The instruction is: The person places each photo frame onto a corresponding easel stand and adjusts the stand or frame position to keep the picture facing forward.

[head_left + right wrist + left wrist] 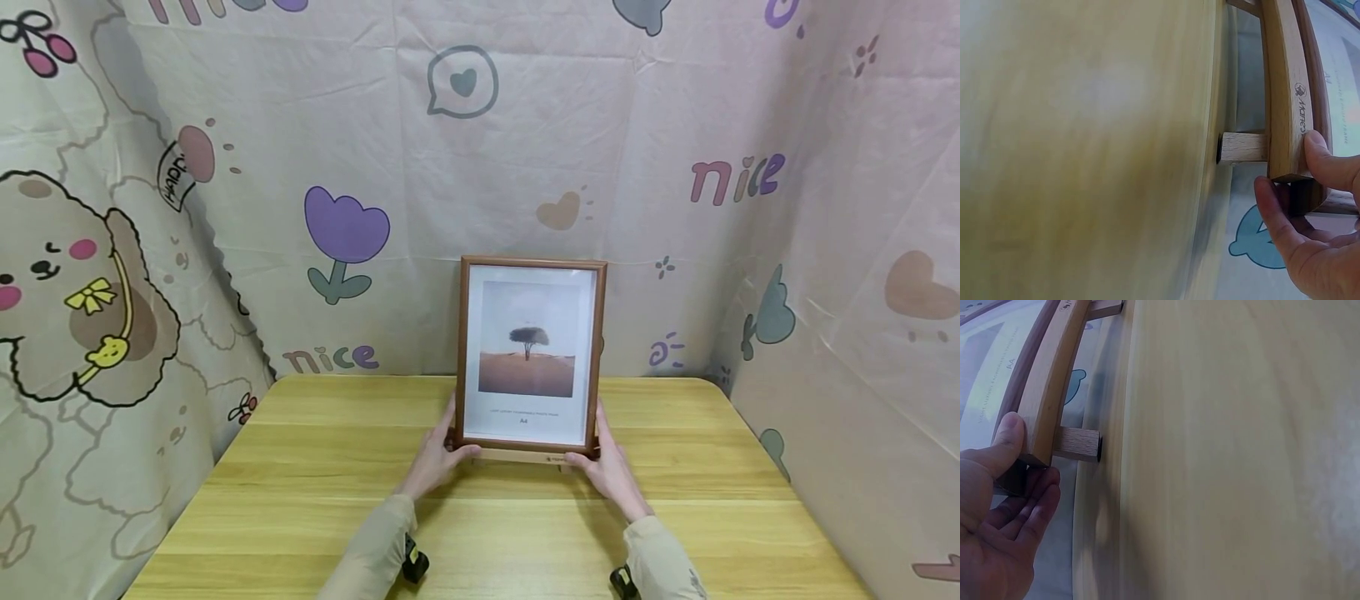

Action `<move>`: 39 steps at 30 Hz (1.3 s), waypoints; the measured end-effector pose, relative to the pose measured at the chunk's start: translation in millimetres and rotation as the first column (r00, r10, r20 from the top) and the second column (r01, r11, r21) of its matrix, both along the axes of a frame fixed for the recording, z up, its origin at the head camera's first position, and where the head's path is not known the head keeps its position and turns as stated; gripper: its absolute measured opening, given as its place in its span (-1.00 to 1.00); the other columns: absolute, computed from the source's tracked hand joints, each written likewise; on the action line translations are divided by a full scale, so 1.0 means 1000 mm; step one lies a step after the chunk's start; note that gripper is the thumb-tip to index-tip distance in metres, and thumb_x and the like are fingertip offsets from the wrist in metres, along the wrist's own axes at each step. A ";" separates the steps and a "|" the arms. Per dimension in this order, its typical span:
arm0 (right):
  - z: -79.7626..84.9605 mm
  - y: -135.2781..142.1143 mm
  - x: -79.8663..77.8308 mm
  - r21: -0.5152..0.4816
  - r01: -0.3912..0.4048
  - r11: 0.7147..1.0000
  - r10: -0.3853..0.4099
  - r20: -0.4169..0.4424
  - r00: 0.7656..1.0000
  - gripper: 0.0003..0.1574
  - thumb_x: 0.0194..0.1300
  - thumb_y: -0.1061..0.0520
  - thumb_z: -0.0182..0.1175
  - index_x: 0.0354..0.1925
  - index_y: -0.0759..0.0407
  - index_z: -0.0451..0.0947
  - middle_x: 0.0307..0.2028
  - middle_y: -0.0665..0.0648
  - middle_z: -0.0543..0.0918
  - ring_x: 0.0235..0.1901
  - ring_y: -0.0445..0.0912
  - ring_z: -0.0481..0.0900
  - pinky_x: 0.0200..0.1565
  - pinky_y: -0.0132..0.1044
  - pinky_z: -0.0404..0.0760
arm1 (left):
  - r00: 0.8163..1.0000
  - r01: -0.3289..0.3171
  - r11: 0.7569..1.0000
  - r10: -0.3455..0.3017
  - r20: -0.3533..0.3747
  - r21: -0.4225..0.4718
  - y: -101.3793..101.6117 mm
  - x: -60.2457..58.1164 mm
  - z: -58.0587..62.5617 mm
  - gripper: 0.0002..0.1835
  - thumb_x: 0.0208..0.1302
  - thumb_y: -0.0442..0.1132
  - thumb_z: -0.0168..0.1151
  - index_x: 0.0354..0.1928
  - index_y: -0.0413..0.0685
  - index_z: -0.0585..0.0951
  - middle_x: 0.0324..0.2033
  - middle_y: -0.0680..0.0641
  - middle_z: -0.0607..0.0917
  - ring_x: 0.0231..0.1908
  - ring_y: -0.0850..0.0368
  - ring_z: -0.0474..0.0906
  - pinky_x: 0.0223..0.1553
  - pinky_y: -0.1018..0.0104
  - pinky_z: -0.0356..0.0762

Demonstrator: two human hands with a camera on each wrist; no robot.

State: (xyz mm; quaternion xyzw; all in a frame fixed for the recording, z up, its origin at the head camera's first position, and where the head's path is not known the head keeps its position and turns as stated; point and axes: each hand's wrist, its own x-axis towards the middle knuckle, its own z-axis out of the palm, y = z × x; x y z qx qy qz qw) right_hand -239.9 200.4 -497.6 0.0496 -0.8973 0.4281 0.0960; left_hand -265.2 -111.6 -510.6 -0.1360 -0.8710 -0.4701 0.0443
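Note:
A brown-edged picture frame (467,350) with a lone-tree print stands nearly upright on a light wooden display stand (517,456). My left hand (435,457) grips the stand's left end by the frame's lower corner. In the left wrist view its thumb (1009,434) presses the front, with the fingers curled beneath and behind. At the opposite end my right hand (611,467) holds the stand the same way, its thumb (1325,159) below the printed logo. Short wooden legs (1079,444) with black tips jut from the stand; whether they touch the table cannot be told.
The wood-grain table (337,433) has rounded far corners. Behind it hangs a printed cloth (397,150), close to the frame's back. More printed cloth (847,375) encloses the sides. Black wrist devices (414,560) sit by both sleeves.

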 end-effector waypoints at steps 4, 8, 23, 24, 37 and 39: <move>-0.001 -0.002 -0.001 -0.002 -0.010 1.000 0.010 0.013 1.000 0.41 0.22 0.15 0.43 0.63 -0.02 -0.38 0.00 0.51 0.68 -0.10 0.17 0.73 0.06 0.09 0.62 | 1.000 -0.002 1.000 0.002 -0.004 0.002 -0.002 0.001 0.000 0.18 0.20 0.01 0.41 0.63 0.26 -0.23 -0.45 -0.08 0.53 -0.35 0.17 0.39 -0.23 0.39 0.45; 0.000 -0.003 -0.003 -0.002 -0.016 1.000 0.016 0.018 1.000 0.41 0.22 0.15 0.43 0.63 -0.03 -0.37 0.00 0.50 0.68 -0.10 0.14 0.72 0.01 0.02 0.64 | 1.000 -0.009 1.000 0.009 -0.018 0.000 -0.004 0.002 0.000 0.18 0.20 0.01 0.41 0.63 0.21 -0.22 -0.43 -0.08 0.57 -0.34 0.17 0.42 -0.22 0.37 0.48; -0.001 -0.010 -0.008 -0.020 -0.052 0.998 0.051 -0.015 0.999 0.41 0.18 0.18 0.45 0.64 -0.08 -0.31 0.01 0.49 0.68 -0.07 0.15 0.71 0.10 0.11 0.61 | 0.999 -0.048 0.999 0.047 -0.018 -0.005 -0.009 0.008 0.002 0.19 0.18 0.02 0.43 0.63 0.27 -0.22 -0.19 -0.27 0.65 -0.39 0.18 0.34 -0.18 0.30 0.42; -0.001 -0.010 -0.008 -0.021 -0.051 0.998 0.050 -0.012 0.999 0.41 0.18 0.18 0.46 0.64 -0.09 -0.31 -0.03 0.46 0.70 -0.09 0.13 0.72 0.09 0.10 0.61 | 0.999 -0.048 0.999 0.048 -0.021 -0.003 -0.010 0.008 0.002 0.19 0.18 0.02 0.43 0.63 0.25 -0.21 -0.14 -0.29 0.66 -0.37 0.18 0.36 -0.18 0.31 0.42; 0.001 -0.017 -0.008 -0.023 -0.063 0.998 0.063 -0.013 0.998 0.40 0.19 0.17 0.45 0.64 -0.10 -0.31 0.04 0.51 0.66 -0.05 0.18 0.71 0.16 0.16 0.57 | 0.999 -0.048 0.999 0.049 -0.022 0.022 -0.017 0.010 0.001 0.19 0.18 -0.01 0.44 0.63 0.22 -0.21 -0.05 -0.30 0.69 -0.25 0.15 0.49 -0.11 0.24 0.55; 0.001 -0.018 -0.008 -0.020 -0.065 0.998 0.064 -0.016 0.998 0.40 0.19 0.15 0.45 0.64 -0.08 -0.31 0.08 0.55 0.62 -0.02 0.22 0.70 0.18 0.19 0.56 | 0.998 -0.052 0.998 0.052 -0.024 0.019 -0.017 0.009 0.001 0.19 0.17 -0.02 0.44 0.63 0.19 -0.20 -0.09 -0.28 0.71 -0.27 0.16 0.49 -0.13 0.27 0.55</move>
